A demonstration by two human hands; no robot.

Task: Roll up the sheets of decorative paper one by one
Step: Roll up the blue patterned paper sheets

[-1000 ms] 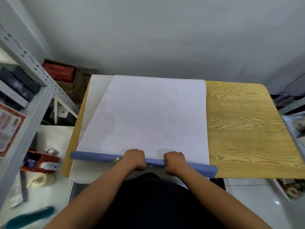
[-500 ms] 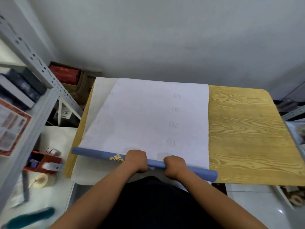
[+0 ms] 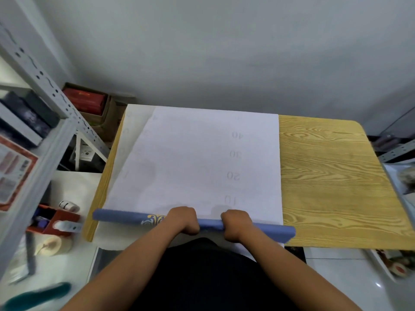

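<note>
You have both hands on the blue roll [image 3: 125,217] near the lower centre of the frame: your left hand [image 3: 183,221] and right hand [image 3: 235,225] sit side by side, fingers curled over it, gripping near the middle, likely so it turns evenly and stays straight. The sheet [image 3: 195,158] lies white side up on the wooden table [image 3: 325,176], stretching toward the upper centre, so most of it is not yet rolled. Count: one roll forming, two hands, four printed numbers on the backing. A second pale sheet seems to lie underneath at left; I cannot tell for sure.
</note>
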